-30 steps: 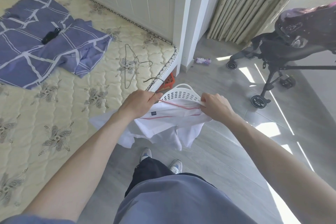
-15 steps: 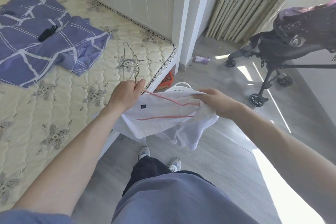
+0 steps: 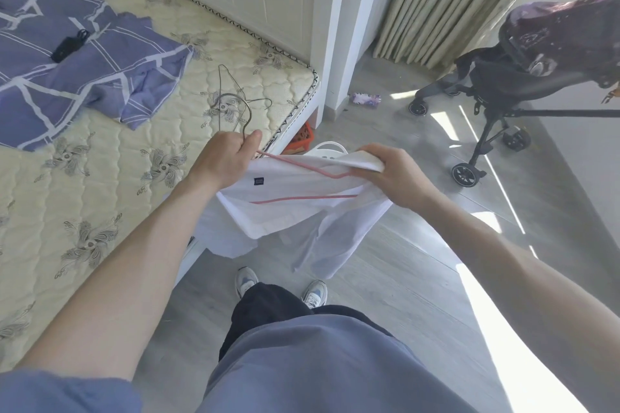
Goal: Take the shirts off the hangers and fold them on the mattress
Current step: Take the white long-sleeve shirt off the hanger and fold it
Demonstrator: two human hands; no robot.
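Now lifted higher than a second ago: hanger (image 3: 295, 164) hook, clamped in left hand (image 3: 223, 157) above the mattress (image 3: 100, 178) edge. Pinching the white shirt (image 3: 302, 214) collar with right hand (image 3: 396, 174), hands apart, cloth hanging over the floor. Pink shoulder wire half out of the neck (lower bar still inside). Probably almost freed; not yet laid for folding.
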